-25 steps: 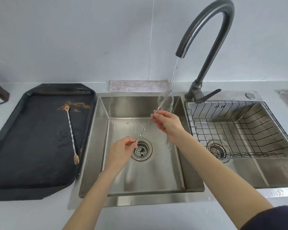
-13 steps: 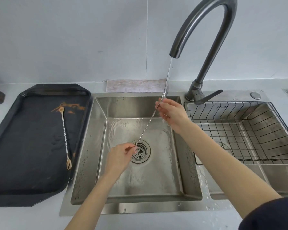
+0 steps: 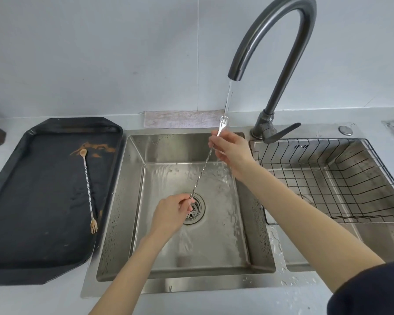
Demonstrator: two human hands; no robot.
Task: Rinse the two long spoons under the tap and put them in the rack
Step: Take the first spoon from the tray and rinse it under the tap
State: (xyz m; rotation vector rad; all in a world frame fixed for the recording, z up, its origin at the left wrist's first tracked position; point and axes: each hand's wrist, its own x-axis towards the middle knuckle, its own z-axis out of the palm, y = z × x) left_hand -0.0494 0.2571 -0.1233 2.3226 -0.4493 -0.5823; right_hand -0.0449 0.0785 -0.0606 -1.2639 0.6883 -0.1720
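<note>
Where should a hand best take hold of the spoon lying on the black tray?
Probably mid-handle on the second spoon, pinched from above across its twisted shaft: it lies flat on the black tray, bowl end far, fork end near, so only a top-down pinch gets under it.

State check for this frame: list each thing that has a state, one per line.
Dark curved tap: running.
Twisted steel long spoon: held at both ends, bowl under stream.
Second long spoon: lying on black tray, unrinsed.
Black wire rack: no spoons in it.
Left hand: pinching spoon.
Right hand: gripping spoon.
</note>
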